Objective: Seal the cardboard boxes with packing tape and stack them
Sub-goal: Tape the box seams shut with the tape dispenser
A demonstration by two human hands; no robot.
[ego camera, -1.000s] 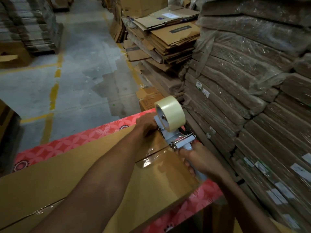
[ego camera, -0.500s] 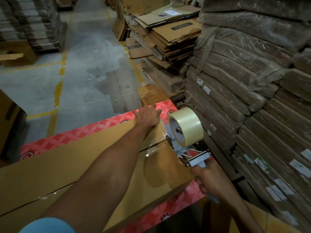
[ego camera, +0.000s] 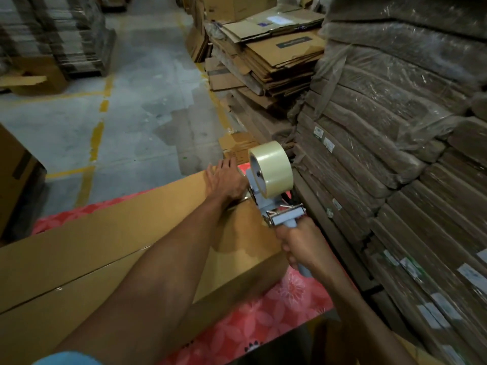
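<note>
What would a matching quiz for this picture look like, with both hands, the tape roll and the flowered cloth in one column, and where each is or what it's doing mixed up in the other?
Column one:
1. left hand
2. right hand
3. tape roll
4. red floral cloth

Column two:
A. lies under the cardboard box
B. grips the handle of the tape dispenser
C. rests flat on the far end of the cardboard box
D. sits mounted on the tape dispenser

Pairs: 1-C, 2-B, 3-D, 4-A
</note>
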